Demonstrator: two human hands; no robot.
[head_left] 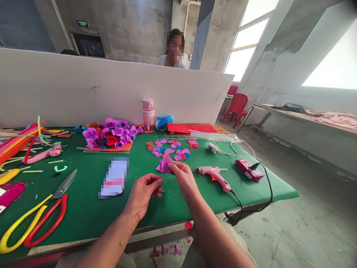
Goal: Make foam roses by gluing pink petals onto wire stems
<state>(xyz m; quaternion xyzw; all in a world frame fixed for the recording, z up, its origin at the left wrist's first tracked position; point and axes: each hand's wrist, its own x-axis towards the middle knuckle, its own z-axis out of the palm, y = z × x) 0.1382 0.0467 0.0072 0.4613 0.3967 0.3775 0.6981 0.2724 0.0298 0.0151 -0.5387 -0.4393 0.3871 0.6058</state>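
Note:
My right hand [182, 176] pinches a purple petal-shaped piece [164, 164] above the green table [83, 223]. To its left, my left hand [147, 190] has its fingers curled together; whether something small is between the fingertips is too small to tell. Beyond both hands lie cut petals [169, 150] in purple, blue, red and orange. A pink glue gun [214, 175] rests right of my right hand, its nozzle toward that hand. A phone [114, 176] lies left of my left hand.
Large scissors [60, 193] lie at the left. Behind are finished paper roses [111, 132], a pink bottle [148, 115] and red paper [192, 128]. A power strip [249, 170] with a cable sits at the right. A person [174, 48] is behind the white board [111, 89].

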